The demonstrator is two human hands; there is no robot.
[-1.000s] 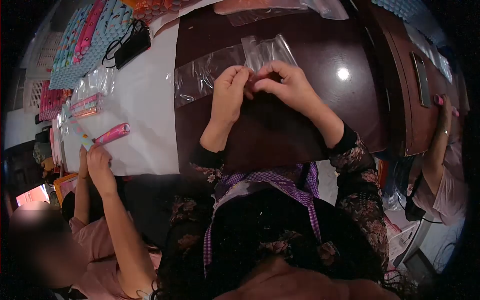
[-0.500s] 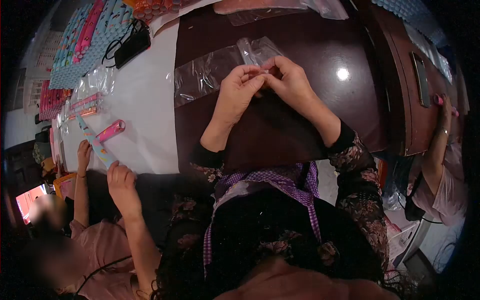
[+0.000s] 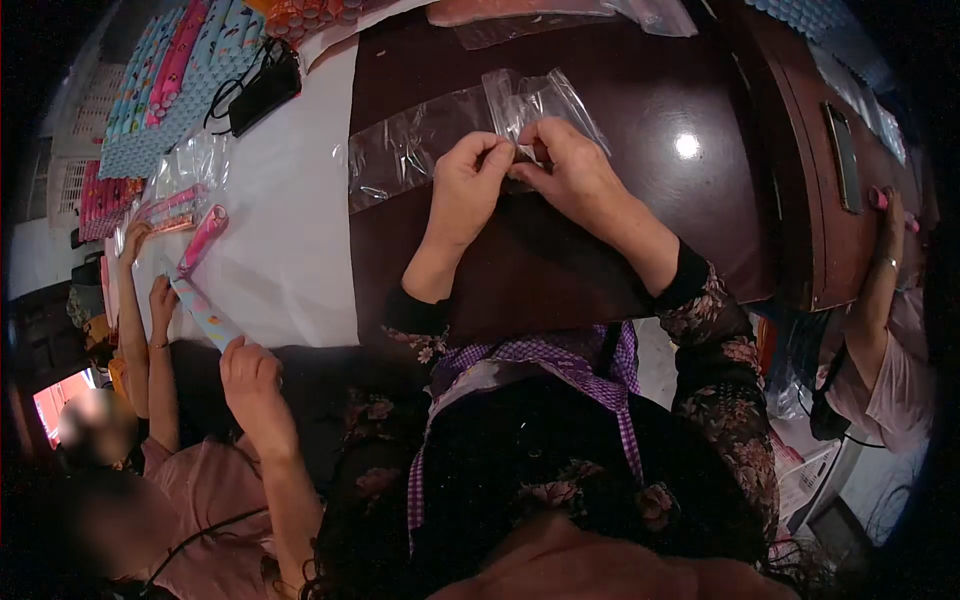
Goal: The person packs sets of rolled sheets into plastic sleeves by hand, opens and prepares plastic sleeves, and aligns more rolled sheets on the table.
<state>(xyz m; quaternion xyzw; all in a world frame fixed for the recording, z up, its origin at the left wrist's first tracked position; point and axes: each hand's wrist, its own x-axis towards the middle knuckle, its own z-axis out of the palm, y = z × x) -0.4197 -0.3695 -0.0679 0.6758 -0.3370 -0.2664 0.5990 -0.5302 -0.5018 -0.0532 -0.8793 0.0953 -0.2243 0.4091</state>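
Observation:
Over the dark table, my left hand [image 3: 467, 187] and my right hand [image 3: 578, 172] meet at the near edge of a clear plastic bag [image 3: 560, 98]. The fingers of both are pinched together on this edge, a small gap apart. The bag stands up a little beyond my fingertips and looks creased and partly opened out. Flat on the table to the left of it lies another stretch of clear plastic film [image 3: 400, 145], its right end tucked under or joined to the bag; I cannot tell which.
At left, a co-worker's hand [image 3: 250, 375] holds a light-blue printed tube [image 3: 205, 318] beside a pink tube [image 3: 205, 240]. Stacked printed rolls [image 3: 175, 90] and a black device with a cord [image 3: 265, 105] lie behind. A phone [image 3: 843, 160] rests on the right-hand table near another person's hand.
My fingertips have drawn slightly apart, and the bag has spread wider and tilted up to the right. At left, the pink tube has swung upright, and another person's hand has reached in.

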